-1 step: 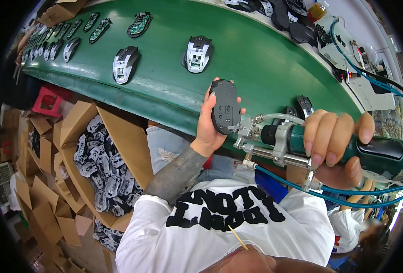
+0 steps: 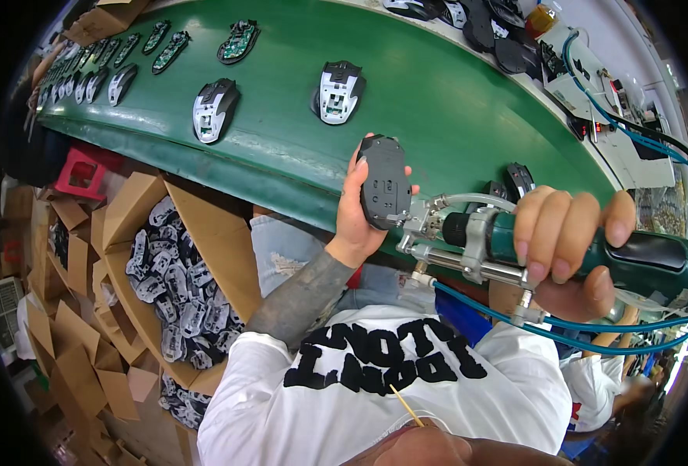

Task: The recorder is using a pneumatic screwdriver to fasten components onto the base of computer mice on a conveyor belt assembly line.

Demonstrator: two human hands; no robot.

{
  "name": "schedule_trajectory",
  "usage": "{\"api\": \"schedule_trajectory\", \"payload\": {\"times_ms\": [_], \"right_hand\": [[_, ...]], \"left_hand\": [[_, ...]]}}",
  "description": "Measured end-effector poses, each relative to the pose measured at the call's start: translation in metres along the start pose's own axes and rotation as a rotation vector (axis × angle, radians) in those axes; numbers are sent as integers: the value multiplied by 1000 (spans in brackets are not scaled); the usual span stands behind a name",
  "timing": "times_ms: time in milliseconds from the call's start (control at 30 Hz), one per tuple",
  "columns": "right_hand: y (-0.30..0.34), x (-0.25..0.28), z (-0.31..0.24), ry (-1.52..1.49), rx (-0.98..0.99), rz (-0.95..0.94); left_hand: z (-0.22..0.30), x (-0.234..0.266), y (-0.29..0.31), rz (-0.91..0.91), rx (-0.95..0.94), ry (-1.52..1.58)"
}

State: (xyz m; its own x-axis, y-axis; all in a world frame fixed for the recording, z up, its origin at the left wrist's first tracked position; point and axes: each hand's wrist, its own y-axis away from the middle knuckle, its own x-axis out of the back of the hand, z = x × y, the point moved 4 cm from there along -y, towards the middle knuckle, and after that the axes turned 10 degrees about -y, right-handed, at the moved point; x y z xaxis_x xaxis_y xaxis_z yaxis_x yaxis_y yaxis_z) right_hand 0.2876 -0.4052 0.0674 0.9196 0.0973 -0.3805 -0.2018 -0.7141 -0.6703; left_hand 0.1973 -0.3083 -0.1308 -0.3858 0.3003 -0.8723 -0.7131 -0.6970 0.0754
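Note:
A black computer mouse (image 2: 385,182) rests in my left hand (image 2: 357,213), underside turned up, thumb along one edge and fingertips showing past the other. Wrapped around a dark green power screwdriver (image 2: 647,264) is my right hand (image 2: 565,248). The screwdriver's metal head (image 2: 419,225) meets the lower end of the mouse; the exact contact point is too small to make out. A clear hose and blue air tubes (image 2: 577,330) run from the tool. Beyond my left hand, a silver and black mouse (image 2: 338,93) lies on the green work surface (image 2: 282,101).
Another mouse (image 2: 214,111) and several mouse halves with green circuit boards (image 2: 170,52) lie to the left. A cardboard box (image 2: 212,248) full of mouse parts stands below the surface's edge. White equipment (image 2: 631,147) with tubes is at the right. Black parts (image 2: 491,31) lie at the far edge.
My right hand and the screwdriver have shifted very slightly to the left. The mouse and my left hand stay in place.

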Motion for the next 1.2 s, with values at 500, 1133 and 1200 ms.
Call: {"api": "schedule_trajectory", "payload": {"times_ms": [500, 1133, 1200], "right_hand": [[10, 59, -78, 5, 229, 271], [-3, 51, -10, -11, 185, 226], [-2, 53, -6, 47, 193, 204]], "left_hand": [[89, -14, -76, 404, -1020, -2260], [2, 8, 3, -110, 154, 80], [-1, 7, 1, -154, 169, 41]]}}
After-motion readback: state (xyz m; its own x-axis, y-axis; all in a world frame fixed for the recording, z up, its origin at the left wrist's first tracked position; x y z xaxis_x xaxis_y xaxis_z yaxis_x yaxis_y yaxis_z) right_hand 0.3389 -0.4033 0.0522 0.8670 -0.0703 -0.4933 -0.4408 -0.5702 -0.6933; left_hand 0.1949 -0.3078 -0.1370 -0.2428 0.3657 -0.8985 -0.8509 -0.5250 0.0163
